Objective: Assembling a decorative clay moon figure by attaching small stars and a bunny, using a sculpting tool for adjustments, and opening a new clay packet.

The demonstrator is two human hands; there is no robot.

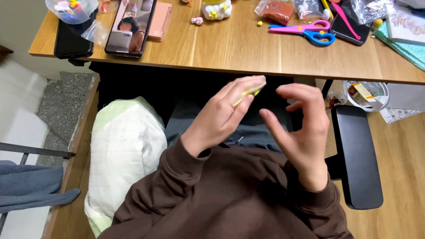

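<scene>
Right now I see my left hand (221,117) at the centre of the frame, below the counter (248,48) edge, its fingers (248,86) closed flat on a small yellow piece (250,93). That piece is thin and elongated; its long axis runs from lower left to upper right, its far end pointing toward the counter. My right hand (305,137) hovers just beside it, fingers curled and wide apart, holding nothing. At the upper left of the frame a clear plastic cup (73,9) holds small coloured bits. At the right, under the counter, a clear bin (369,95) holds crumpled wrappers. Pink-and-blue scissors (307,32) lie on the counter at upper right.
</scene>
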